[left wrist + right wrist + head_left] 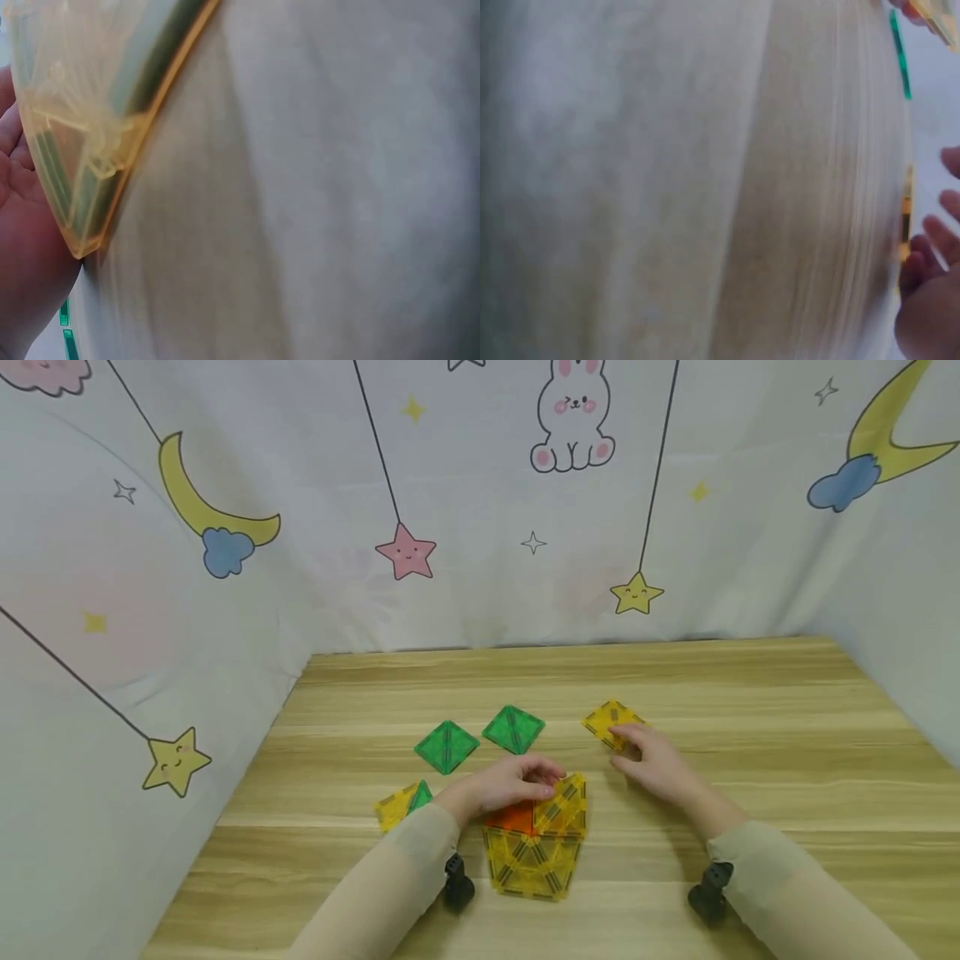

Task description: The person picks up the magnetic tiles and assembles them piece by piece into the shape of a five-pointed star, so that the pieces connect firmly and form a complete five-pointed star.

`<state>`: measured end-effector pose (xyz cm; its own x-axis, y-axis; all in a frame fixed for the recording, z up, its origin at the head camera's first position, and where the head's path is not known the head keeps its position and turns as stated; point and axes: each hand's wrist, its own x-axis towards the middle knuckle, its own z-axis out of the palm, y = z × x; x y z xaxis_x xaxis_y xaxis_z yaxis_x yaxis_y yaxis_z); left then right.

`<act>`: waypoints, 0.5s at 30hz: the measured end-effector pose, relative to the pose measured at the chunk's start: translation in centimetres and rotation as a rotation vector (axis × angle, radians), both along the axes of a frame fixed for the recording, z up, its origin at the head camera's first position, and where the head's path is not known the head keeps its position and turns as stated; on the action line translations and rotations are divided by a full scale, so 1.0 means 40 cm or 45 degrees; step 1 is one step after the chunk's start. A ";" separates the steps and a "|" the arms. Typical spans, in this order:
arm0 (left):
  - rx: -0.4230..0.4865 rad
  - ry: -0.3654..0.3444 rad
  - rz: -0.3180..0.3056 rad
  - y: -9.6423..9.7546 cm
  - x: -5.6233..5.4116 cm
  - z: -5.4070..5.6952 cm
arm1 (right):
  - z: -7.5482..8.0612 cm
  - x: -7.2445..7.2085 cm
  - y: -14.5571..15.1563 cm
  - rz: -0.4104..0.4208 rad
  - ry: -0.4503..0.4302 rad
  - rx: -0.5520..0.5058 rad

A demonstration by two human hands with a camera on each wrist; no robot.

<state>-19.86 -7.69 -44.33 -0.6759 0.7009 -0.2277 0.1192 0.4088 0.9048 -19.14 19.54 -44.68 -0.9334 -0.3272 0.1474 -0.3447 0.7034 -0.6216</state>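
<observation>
Translucent magnetic tiles make up a yellow build [534,868], with an orange tile [512,817] at its left and a raised yellow triangle tile [568,814] at its upper right. My left hand [504,783] reaches over the orange tile and pinches the edge of the raised yellow part; its fingertips are partly hidden. In the left wrist view, a yellow tile corner [90,180] stands close before the palm. Farther back, my right hand [660,767] has its index fingertip on a flat yellow diamond of two tiles [609,718], thumb apart from it.
Two green diamonds of paired tiles [447,747] lie behind the left hand. A yellow tile [395,807] and a green triangle tile [421,795] lie by the left forearm, which partly covers them. A printed cloth [480,602] hangs behind the wooden table [750,693].
</observation>
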 end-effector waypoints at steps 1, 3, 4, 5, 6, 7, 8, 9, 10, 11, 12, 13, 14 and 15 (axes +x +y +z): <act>0.007 -0.004 0.001 -0.001 0.000 -0.001 | -0.003 0.000 0.002 0.009 0.007 0.017; 0.018 -0.011 0.003 -0.001 -0.001 -0.001 | -0.006 0.001 0.003 0.025 0.015 0.036; 0.024 -0.014 0.002 -0.001 -0.001 -0.002 | -0.008 0.003 0.004 0.031 0.018 0.036; 0.028 -0.016 -0.002 -0.002 -0.002 -0.002 | -0.010 0.006 0.005 0.036 0.018 0.033; 0.032 -0.020 -0.006 -0.002 -0.002 -0.004 | -0.010 0.009 0.004 0.041 0.018 0.023; 0.037 -0.029 -0.007 -0.002 -0.002 -0.004 | -0.011 0.012 0.004 0.043 0.015 0.013; 0.043 -0.038 -0.009 -0.002 -0.002 -0.005 | -0.010 0.017 0.003 0.047 0.015 0.007; 0.047 -0.046 -0.012 -0.002 -0.003 -0.006 | -0.011 0.020 0.002 0.052 0.015 0.005; 0.047 -0.049 -0.015 -0.002 -0.003 -0.006 | -0.011 0.023 0.000 0.059 0.015 0.007; 0.047 -0.055 -0.017 -0.002 -0.004 -0.007 | -0.011 0.026 -0.001 0.069 0.016 0.012; 0.046 -0.056 -0.019 -0.002 -0.004 -0.008 | -0.010 0.028 -0.003 0.074 0.013 0.010; 0.044 -0.055 -0.022 -0.002 -0.004 -0.008 | -0.010 0.031 -0.003 0.079 0.009 0.007; 0.038 -0.048 -0.026 -0.001 -0.004 -0.008 | -0.010 0.033 -0.004 0.086 0.011 0.003; 0.031 -0.041 -0.031 -0.001 -0.004 -0.008 | -0.010 0.035 -0.005 0.092 0.010 0.000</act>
